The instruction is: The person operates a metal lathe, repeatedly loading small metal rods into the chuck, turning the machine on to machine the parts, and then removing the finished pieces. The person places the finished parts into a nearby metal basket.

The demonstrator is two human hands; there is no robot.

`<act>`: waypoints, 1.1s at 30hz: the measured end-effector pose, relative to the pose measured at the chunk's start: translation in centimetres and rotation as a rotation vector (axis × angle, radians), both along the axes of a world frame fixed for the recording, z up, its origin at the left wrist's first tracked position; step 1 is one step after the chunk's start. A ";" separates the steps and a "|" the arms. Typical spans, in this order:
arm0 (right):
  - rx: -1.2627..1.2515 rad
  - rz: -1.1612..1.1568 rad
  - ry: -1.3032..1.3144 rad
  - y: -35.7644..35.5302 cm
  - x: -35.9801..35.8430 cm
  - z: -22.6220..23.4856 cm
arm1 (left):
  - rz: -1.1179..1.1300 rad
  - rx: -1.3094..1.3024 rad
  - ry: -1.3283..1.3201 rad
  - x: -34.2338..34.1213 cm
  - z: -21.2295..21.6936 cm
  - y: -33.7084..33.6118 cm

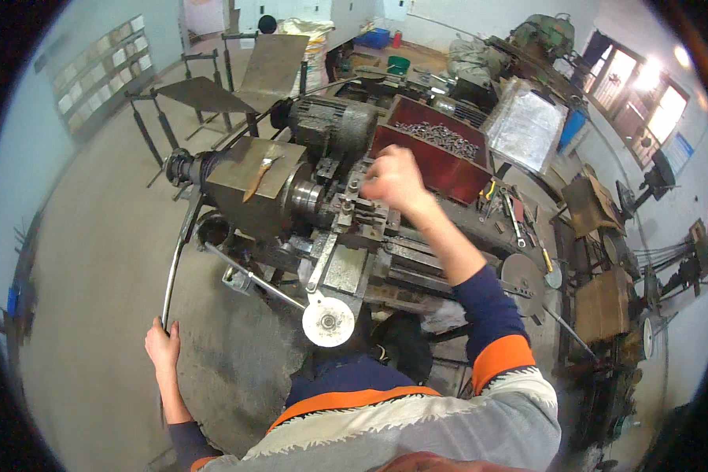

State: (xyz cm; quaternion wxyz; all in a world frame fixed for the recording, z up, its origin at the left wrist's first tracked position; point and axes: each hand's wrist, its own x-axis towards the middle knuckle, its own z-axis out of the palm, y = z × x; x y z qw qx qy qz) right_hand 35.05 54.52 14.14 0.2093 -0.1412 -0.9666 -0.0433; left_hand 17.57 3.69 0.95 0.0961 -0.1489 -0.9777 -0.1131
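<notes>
A small metal lathe [252,177] stands before me, with a round chuck or spindle nose [307,197] at the right end of its headstock. My left hand [163,346] is closed around a long metal lever [177,263] that runs up to the lathe's left end. Over the tool slide [362,216], just right of the spindle, is my right hand [393,177]. Its fingers are curled together, and whatever they hold is hidden. A white round disc [328,321] on a flat arm sits at the front of the slide.
A brush with a wooden handle [256,185] lies on the headstock. Behind my right hand is a dark red bin [433,149] of small metal parts. Pliers [489,193] and a wrench [515,220] lie right of it. A motor [330,122] sits behind the headstock; metal stands [204,94] are at far left.
</notes>
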 end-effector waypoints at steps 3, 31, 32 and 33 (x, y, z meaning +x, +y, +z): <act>-0.048 -0.234 0.099 6.7 3.5 2.8 | -0.145 -0.115 0.071 -0.4 2.4 3.5; -1.886 -0.670 0.686 -27.6 40.2 -28.2 | -1.155 0.482 -0.590 8.5 6.4 23.3; -1.936 -0.791 0.614 -26.4 39.7 -27.4 | -1.181 0.450 -0.594 8.6 6.4 23.1; -1.981 -0.909 0.539 -25.0 38.3 -26.4 | -1.206 0.419 -0.594 8.6 6.5 22.9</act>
